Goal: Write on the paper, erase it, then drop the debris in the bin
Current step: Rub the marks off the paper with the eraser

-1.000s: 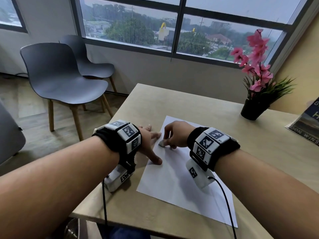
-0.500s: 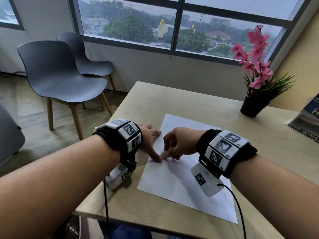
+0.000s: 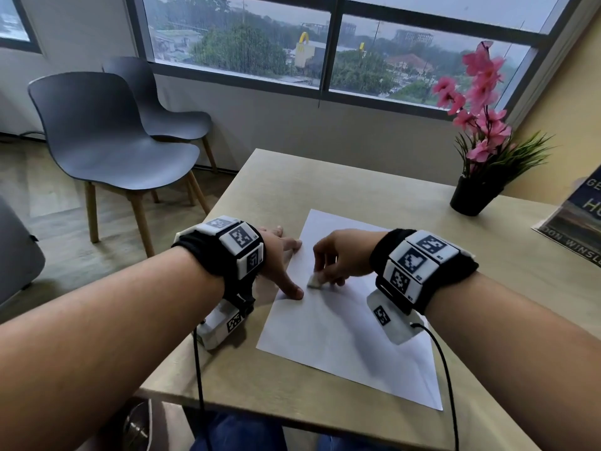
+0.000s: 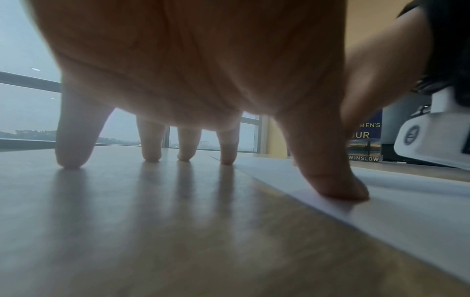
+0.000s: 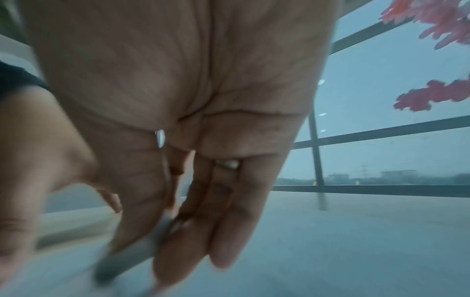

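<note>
1. Paper (image 3: 341, 323) lies flat on your wooden surface (image 3: 279, 190), angled, its near corner close to the front edge.
2. Your left hand (image 3: 279, 255) is spread over the paper's left edge; fingers are straight and apart, and the thumb tip presses down on the sheet.
3. From the left wrist view, the left hand (image 4: 193, 76) stands on its fingertips (image 4: 72, 160): three on bare surface (image 4: 152, 241), the index at the paper (image 4: 406, 211) edge, the thumb on the sheet.
4. Your right hand (image 3: 344, 258) is over the upper middle of the paper, fingers curled down and clamped on a small white eraser (image 3: 314, 281).
5. Eraser touches the paper, just beside your left thumb tip, not touching it.
6. Right wrist view is blurred: your right hand (image 5: 178, 100) has fingers together around a grey blur, the eraser (image 5: 127, 259), low against the sheet.
7. Can't tell any pencil marks or debris on the paper; too faint.
8. Black pot of pink flowers (image 3: 478, 138) stands on the far right of the surface, well apart from the paper.
9. Book (image 3: 575, 222) lies at the right edge; the cover reads "WINSLOW" from the left wrist view (image 4: 365, 140).
10. Two grey chairs (image 3: 107, 141) stand on the floor to the left, below the window (image 3: 325, 37).
</note>
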{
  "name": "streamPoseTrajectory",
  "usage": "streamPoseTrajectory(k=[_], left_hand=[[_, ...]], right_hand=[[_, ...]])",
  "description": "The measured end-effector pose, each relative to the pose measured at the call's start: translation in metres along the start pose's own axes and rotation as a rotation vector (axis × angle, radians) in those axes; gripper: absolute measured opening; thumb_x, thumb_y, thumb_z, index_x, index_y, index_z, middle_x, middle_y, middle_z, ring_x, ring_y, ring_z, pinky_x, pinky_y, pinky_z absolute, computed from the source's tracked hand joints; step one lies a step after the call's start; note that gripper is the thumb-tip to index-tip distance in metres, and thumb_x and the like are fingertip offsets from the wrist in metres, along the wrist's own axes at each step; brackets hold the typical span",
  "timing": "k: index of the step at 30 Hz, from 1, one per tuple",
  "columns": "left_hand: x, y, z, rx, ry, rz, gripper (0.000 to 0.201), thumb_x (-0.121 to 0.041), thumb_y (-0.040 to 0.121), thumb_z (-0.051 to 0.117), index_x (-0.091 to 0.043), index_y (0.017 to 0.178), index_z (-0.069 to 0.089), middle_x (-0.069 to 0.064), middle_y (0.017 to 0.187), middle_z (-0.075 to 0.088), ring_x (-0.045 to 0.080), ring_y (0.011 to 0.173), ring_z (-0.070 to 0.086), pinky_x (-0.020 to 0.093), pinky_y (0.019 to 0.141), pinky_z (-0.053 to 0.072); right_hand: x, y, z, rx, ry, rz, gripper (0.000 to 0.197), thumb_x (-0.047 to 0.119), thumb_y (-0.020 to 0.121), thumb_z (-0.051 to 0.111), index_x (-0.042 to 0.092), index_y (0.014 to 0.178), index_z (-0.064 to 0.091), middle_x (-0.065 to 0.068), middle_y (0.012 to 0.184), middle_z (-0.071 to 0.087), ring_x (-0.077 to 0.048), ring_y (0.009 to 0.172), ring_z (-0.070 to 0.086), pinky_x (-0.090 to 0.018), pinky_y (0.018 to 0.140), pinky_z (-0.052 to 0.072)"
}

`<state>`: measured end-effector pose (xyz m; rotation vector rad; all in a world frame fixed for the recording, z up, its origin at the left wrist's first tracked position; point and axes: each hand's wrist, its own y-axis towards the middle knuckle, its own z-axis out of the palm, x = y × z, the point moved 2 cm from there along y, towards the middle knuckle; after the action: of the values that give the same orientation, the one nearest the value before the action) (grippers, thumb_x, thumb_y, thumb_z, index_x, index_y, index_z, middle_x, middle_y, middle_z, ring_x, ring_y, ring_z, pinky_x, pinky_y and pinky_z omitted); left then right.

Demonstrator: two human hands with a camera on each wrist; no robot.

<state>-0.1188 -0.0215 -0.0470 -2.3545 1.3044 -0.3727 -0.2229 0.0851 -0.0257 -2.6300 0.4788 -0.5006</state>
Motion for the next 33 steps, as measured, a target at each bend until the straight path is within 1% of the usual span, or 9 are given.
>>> streamPoseTrajectory(k=[2,4,9,14,19,22,26,30,33], left_hand=[[0.000,0.001,0.001,-0.001,-0.002,-0.005,0.111,-0.077,0.062,0.063,-0.042,0.149,0.004,0.000,0.161,-0.004,0.027,0.148,0.010,0.045,0.118,0.016],[0.001,0.003,0.001,0.003,-0.006,-0.008,0.112,-0.078,0.060,0.063,-0.043,0.148,0.004,-0.001,0.161,-0.005,0.027,0.148,0.011,0.045,0.119,0.016],[0.002,0.004,0.002,0.003,-0.021,-0.011,0.112,-0.078,0.058,0.065,-0.045,0.148,0.006,-0.002,0.161,-0.004,0.027,0.148,0.012,0.046,0.119,0.017],[0.003,0.005,0.003,-0.009,-0.035,-0.010,0.112,-0.078,0.058,0.065,-0.045,0.148,0.008,-0.002,0.161,-0.002,0.028,0.148,0.013,0.047,0.119,0.017],[0.003,0.006,0.003,-0.006,-0.038,-0.018,0.113,-0.078,0.056,0.066,-0.047,0.147,0.008,-0.003,0.161,-0.003,0.028,0.148,0.013,0.047,0.118,0.018],[0.003,0.006,0.002,-0.002,-0.047,-0.020,0.113,-0.078,0.055,0.067,-0.047,0.147,0.008,-0.003,0.161,-0.002,0.029,0.147,0.014,0.047,0.118,0.020],[0.003,0.006,0.002,0.006,-0.061,-0.023,0.114,-0.079,0.054,0.067,-0.048,0.146,0.008,-0.004,0.161,-0.003,0.028,0.147,0.015,0.045,0.117,0.021],[0.002,0.003,0.001,0.006,-0.061,-0.024,0.113,-0.078,0.055,0.067,-0.047,0.147,0.008,-0.004,0.161,-0.002,0.027,0.147,0.017,0.044,0.117,0.022],[-0.003,-0.002,-0.005,0.016,-0.049,-0.027,0.112,-0.073,0.057,0.071,-0.042,0.147,0.014,-0.004,0.160,0.007,0.026,0.143,0.028,0.042,0.114,0.030]], right_hand=[[-0.003,0.005,-0.004,-0.089,-0.020,0.045,0.026,0.041,0.083,0.069,0.018,0.092,0.065,-0.005,0.087,0.075,-0.008,0.065,0.060,-0.022,0.064,0.045],[-0.003,0.004,-0.002,-0.105,-0.023,0.048,0.025,0.041,0.084,0.068,0.017,0.091,0.064,-0.004,0.084,0.075,-0.007,0.063,0.059,-0.021,0.063,0.044],[-0.002,-0.008,0.007,0.050,0.011,-0.015,0.021,0.037,0.083,0.070,0.018,0.091,0.065,-0.002,0.083,0.074,-0.010,0.067,0.064,-0.026,0.078,0.052],[-0.006,-0.003,-0.002,-0.068,-0.062,0.058,0.021,0.040,0.081,0.071,0.020,0.086,0.064,-0.004,0.086,0.076,-0.010,0.071,0.062,-0.027,0.075,0.049],[-0.004,-0.016,0.008,0.049,-0.009,0.006,0.022,0.041,0.080,0.072,0.020,0.084,0.063,-0.003,0.086,0.075,-0.011,0.069,0.063,-0.029,0.079,0.053],[-0.006,-0.017,0.006,0.028,-0.050,0.018,0.023,0.044,0.081,0.071,0.022,0.087,0.063,-0.002,0.084,0.074,-0.011,0.070,0.061,-0.027,0.075,0.049],[-0.006,-0.018,0.006,-0.017,-0.058,0.027,0.022,0.039,0.084,0.069,0.019,0.090,0.063,0.000,0.079,0.071,-0.012,0.070,0.060,-0.025,0.067,0.045],[-0.010,-0.029,0.011,0.069,-0.059,0.011,0.023,0.040,0.084,0.068,0.019,0.094,0.065,-0.001,0.085,0.074,-0.009,0.073,0.062,-0.028,0.076,0.047],[-0.014,-0.032,0.012,0.056,-0.037,0.017,0.026,0.044,0.083,0.067,0.022,0.097,0.064,0.002,0.087,0.075,-0.007,0.075,0.061,-0.027,0.079,0.046]])
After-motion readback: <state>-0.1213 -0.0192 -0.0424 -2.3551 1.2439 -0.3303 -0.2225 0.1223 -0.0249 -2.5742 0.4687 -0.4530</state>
